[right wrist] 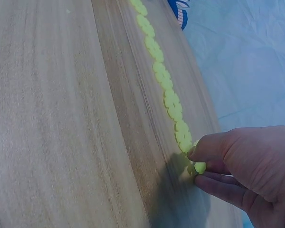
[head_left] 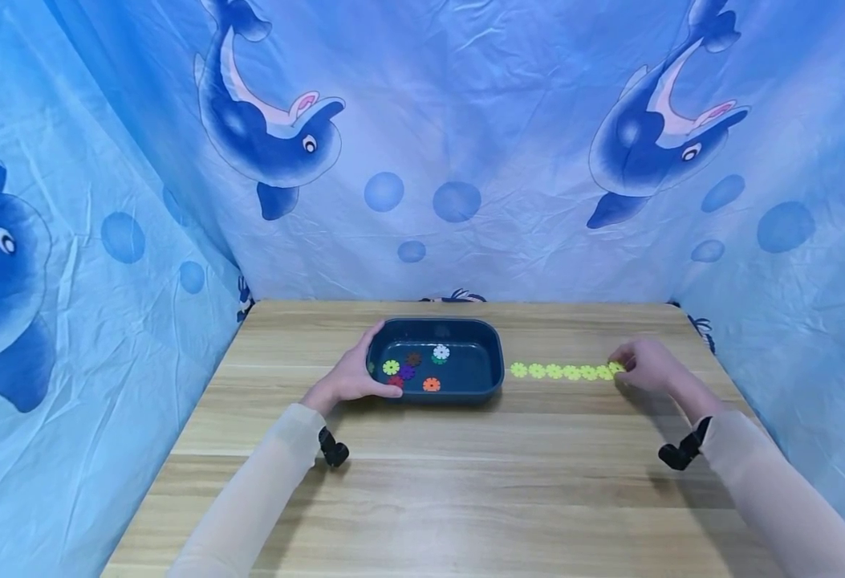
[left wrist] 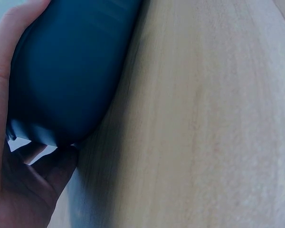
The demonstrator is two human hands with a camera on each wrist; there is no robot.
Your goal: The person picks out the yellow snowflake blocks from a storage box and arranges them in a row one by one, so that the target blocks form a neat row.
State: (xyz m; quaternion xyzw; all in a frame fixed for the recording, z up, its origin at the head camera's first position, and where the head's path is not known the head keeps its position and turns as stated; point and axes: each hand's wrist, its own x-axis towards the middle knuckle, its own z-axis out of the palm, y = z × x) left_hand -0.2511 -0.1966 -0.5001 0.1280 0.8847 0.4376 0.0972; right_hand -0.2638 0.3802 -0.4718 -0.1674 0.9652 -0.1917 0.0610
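Note:
My left hand (head_left: 353, 374) grips the left end of a dark blue rectangular tray (head_left: 476, 365), the thumb along its near rim. In the left wrist view, the tray's side wall (left wrist: 71, 71) fills the space beside the thumb, and the fingers curl round its end. Right of the tray, several yellow-green flower-shaped plastic discs (head_left: 554, 371) lie in a straight row on the table. At the row's right end my right hand (head_left: 649, 368) pinches a yellow-green flower disc (right wrist: 200, 167) between thumb and fingers; the hand partly hides it.
Inside the tray lie loose flower discs: white (head_left: 440, 352), orange (head_left: 432, 384), yellow-green (head_left: 391, 367), purple (head_left: 408, 372), brown (head_left: 413, 358) and others. The wooden table (head_left: 465, 490) meets a blue dolphin-print curtain (head_left: 422, 160) at the back and sides.

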